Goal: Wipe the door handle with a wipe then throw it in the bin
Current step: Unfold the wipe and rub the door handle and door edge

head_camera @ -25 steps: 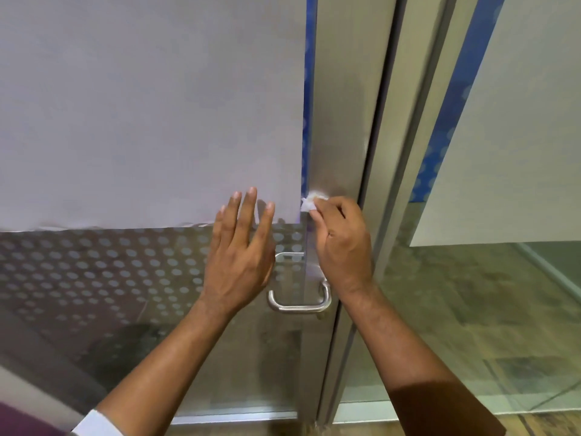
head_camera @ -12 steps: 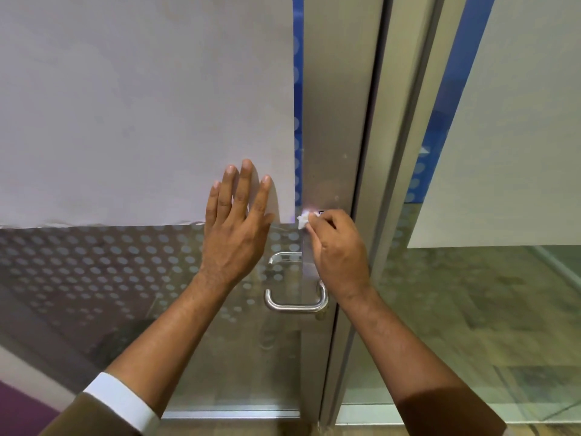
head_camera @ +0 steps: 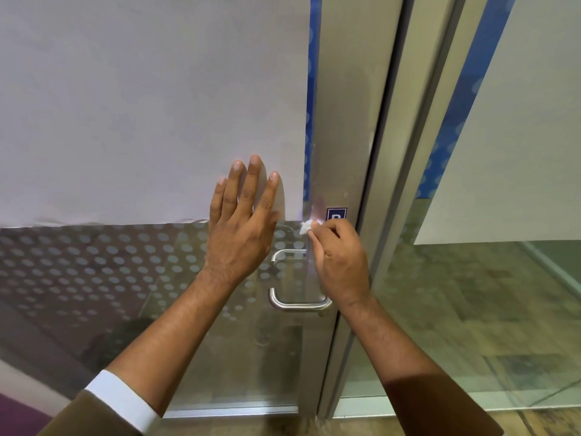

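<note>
Right hand (head_camera: 341,262) pinches a small, soft, crumpled wipe (head_camera: 306,227) in closed fingers (head_camera: 317,236) above the rigid, smooth door handle (head_camera: 298,302); left hand (head_camera: 242,234) lies flat, open, on the door (head_camera: 141,105).

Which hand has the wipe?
The right hand, pinching the small white wipe against the metal door frame above the handle. The left hand is empty, flat on the glass door.

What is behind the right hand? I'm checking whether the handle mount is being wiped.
The right hand pinches a white wipe against the metal door stile. It covers the handle's mounts and the lower part of a small blue sign, so contact there cannot be seen.
</note>
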Action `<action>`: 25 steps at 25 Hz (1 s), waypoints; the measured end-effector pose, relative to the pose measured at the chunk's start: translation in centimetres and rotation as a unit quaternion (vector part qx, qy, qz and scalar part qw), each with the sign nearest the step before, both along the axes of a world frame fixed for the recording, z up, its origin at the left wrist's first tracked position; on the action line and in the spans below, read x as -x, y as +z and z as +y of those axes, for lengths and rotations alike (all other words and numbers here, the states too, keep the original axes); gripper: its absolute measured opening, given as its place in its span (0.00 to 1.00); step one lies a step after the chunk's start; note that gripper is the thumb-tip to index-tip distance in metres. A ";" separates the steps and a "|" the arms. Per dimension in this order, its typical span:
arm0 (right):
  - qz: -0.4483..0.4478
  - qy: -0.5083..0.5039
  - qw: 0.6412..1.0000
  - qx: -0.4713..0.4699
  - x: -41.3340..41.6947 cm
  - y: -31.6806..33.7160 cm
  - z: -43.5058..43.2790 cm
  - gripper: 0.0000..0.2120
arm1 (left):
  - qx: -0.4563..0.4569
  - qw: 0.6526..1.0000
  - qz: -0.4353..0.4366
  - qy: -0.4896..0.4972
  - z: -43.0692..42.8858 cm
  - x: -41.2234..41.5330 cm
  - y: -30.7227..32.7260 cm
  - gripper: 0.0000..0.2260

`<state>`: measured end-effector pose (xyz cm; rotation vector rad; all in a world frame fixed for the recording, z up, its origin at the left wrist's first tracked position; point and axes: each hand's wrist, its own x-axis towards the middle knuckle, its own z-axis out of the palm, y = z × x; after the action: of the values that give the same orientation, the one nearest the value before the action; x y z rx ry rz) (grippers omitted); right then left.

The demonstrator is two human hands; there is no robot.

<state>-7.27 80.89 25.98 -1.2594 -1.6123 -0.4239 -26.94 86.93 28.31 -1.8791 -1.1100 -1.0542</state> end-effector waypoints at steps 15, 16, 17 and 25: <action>0.059 -0.008 0.997 -0.043 0.5 0.6 1.2 0.05 | -0.013 1.000 -0.013 -0.017 0.4 0.2 -0.3 0.29; 0.071 -0.013 0.996 -0.057 0.5 1.9 1.6 0.05 | -0.013 1.000 -0.013 -0.017 0.4 0.1 -0.3 0.30; 0.078 -0.016 0.994 -0.072 0.4 3.0 2.0 0.05 | -0.013 1.000 -0.014 -0.017 0.4 0.1 -0.3 0.30; 0.021 -0.014 1.000 -0.016 0.5 -1.3 0.3 0.02 | -0.008 0.999 -0.022 -0.025 0.1 -0.1 -0.2 0.28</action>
<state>-7.78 81.18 24.65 -1.2614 -1.5479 -0.4359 -26.81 87.03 28.11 -1.8890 -1.0816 -1.1345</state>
